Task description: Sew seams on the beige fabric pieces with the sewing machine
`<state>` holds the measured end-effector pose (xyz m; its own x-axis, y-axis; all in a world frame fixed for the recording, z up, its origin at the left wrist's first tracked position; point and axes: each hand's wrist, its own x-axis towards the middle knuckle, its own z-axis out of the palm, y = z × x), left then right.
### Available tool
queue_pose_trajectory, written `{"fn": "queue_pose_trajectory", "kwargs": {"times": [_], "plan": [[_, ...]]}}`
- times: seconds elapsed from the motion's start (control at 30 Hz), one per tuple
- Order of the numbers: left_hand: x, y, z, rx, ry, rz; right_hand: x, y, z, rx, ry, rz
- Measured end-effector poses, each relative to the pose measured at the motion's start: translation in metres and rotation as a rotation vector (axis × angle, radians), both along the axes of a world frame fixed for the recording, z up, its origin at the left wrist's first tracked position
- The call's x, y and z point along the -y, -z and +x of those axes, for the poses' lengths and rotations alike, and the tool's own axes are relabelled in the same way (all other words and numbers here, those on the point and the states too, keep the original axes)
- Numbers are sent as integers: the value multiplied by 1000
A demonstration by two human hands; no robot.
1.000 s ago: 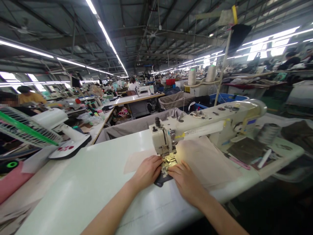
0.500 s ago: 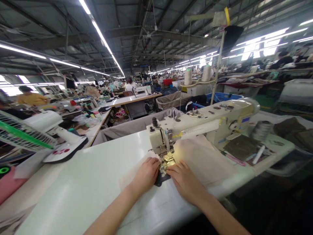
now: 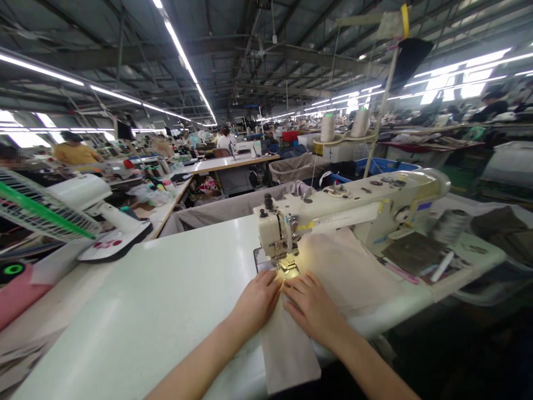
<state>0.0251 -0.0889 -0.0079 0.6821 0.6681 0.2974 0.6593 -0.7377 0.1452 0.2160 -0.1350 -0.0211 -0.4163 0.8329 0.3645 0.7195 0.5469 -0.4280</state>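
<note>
A cream sewing machine (image 3: 328, 208) stands on the table, its lamp glowing over the presser foot (image 3: 288, 265). Just in front of the foot, my left hand (image 3: 259, 300) is closed, fingertips pinching a beige fabric piece (image 3: 289, 350). My right hand (image 3: 313, 308) is closed at the piece's other side, its fingers bunched near the foot and thumb tucked below. From between the hands the piece runs back towards me over the table's front edge. A larger beige fabric panel (image 3: 345, 272) lies flat under the machine arm, right of the needle. My fingers hide the pinched edge.
A white fan (image 3: 112, 222) stands on the left. Two thread cones (image 3: 327, 129) sit on a stand behind the machine. On the right of the table are a thread spool (image 3: 447, 226), dark cloth (image 3: 414, 250) and a pink tool (image 3: 402, 272). Co-workers sit farther off.
The fabric piece has gone from lying left of the foot to running towards me. My left hand has moved beside my right, in front of the foot. The view has shifted slightly.
</note>
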Motion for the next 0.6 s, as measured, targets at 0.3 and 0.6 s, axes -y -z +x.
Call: {"fn": "queue_pose_trajectory", "kwargs": {"times": [0.3, 0.6], "plan": [[0, -3, 0, 19, 23, 7, -1, 0, 2, 31, -1, 11], [12, -7, 0, -73, -6, 4, 3, 0, 3, 71, 18, 29]]}}
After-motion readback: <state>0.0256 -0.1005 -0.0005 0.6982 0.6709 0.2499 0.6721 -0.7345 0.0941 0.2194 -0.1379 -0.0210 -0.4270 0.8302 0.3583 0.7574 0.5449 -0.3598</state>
